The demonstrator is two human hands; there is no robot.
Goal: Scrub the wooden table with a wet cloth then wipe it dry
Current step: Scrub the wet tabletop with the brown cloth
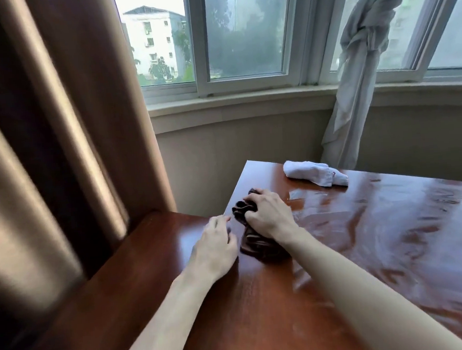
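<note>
Dark cloth in curled right-hand fingers

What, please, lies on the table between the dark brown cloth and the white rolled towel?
In the head view, only wet, glossy tabletop separates the dark brown cloth from the white rolled towel.
</note>
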